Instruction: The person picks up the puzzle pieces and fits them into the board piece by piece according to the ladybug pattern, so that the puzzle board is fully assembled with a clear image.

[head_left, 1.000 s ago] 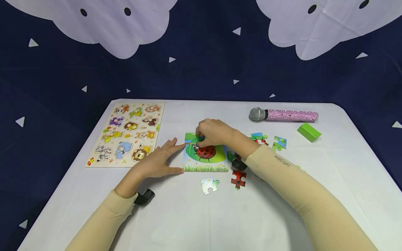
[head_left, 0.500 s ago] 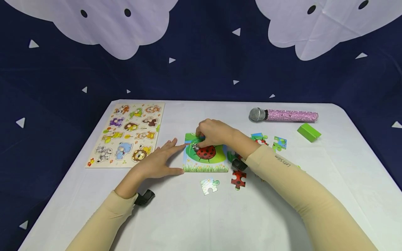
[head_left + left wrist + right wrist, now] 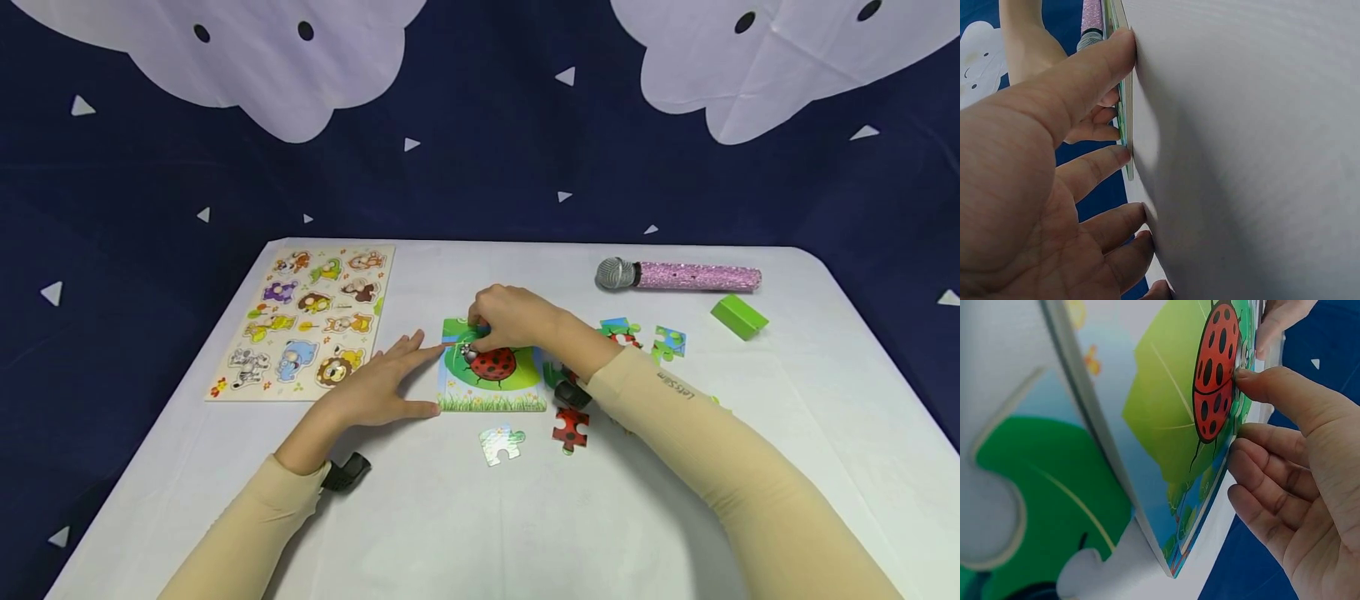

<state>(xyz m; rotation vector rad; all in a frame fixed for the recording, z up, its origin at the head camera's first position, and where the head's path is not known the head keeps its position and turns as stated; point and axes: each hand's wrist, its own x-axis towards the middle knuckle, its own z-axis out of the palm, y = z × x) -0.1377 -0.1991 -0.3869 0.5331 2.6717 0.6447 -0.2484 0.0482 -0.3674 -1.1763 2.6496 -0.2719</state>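
Note:
A ladybug puzzle board lies flat on the table between the two hands. My left hand rests at its left side with fingers spread, the thumb at the lower left corner and the index finger at the edge; the left wrist view shows both touching it. My right hand reaches over the board's upper part. Its curled fingers and thumb pinch a puzzle piece at the ladybug's head, with the piece mostly hidden. Loose by the board are a pale piece and a red piece.
More loose puzzle pieces, such as a blue-green piece, lie to the right, partly under the right arm. An animal puzzle board is at the left. A pink microphone and a green block sit at the back right.

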